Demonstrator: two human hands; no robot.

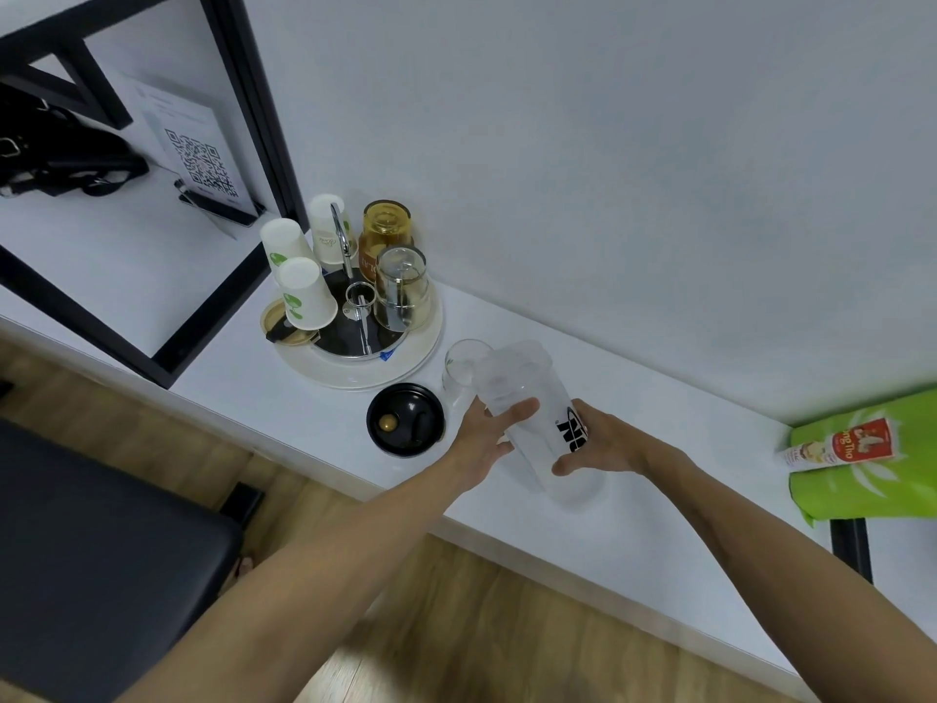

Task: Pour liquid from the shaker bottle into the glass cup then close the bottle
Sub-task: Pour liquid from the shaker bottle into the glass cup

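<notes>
A clear plastic shaker bottle with a black logo is lifted off the white counter and tilted to the left, its open mouth over the rim of a clear glass cup. My left hand grips the bottle's left side, fingers spread around it. Around its lower right side my right hand is wrapped. The bottle's black lid lies upside down on the counter, just left of the glass. Whether liquid is flowing cannot be seen.
A round white tray behind the lid carries upturned paper cups, an amber glass and a clear glass. A green bag lies at the right. A black-framed shelf stands at the left, with a black seat below.
</notes>
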